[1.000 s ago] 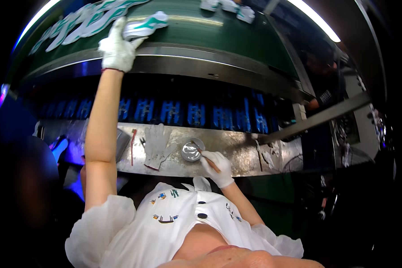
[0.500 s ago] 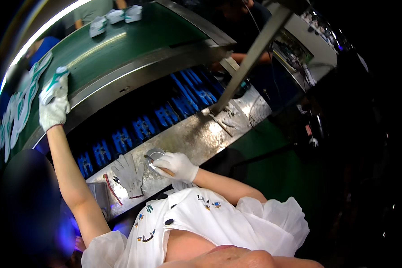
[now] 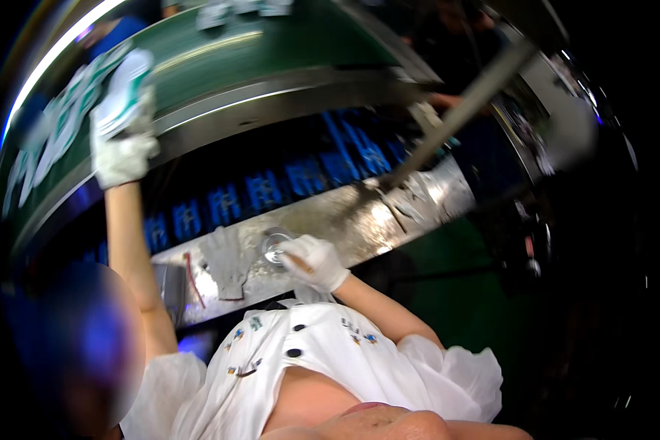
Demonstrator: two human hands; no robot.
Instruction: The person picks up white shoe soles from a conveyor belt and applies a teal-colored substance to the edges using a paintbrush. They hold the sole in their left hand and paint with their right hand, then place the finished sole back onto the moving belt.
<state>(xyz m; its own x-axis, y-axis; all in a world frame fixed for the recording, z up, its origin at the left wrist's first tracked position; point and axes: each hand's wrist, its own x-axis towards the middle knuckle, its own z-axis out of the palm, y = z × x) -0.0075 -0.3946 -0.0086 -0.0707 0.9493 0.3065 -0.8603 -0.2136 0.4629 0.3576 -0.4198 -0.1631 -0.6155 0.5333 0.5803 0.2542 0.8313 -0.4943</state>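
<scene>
Your left hand (image 3: 122, 150) has stayed up on the green belt (image 3: 271, 51), closed on a white-and-green packet (image 3: 128, 84). Your right hand (image 3: 314, 262) has not left the round tin (image 3: 275, 246) on the steel desk (image 3: 389, 213), fingers curled against it; your head has swung left.

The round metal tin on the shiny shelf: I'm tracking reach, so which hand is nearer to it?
Right. The right hand, in a white glove, rests at the round metal tin on the shiny shelf. The left hand is raised far off at the green belt, holding a white and green item.
</scene>
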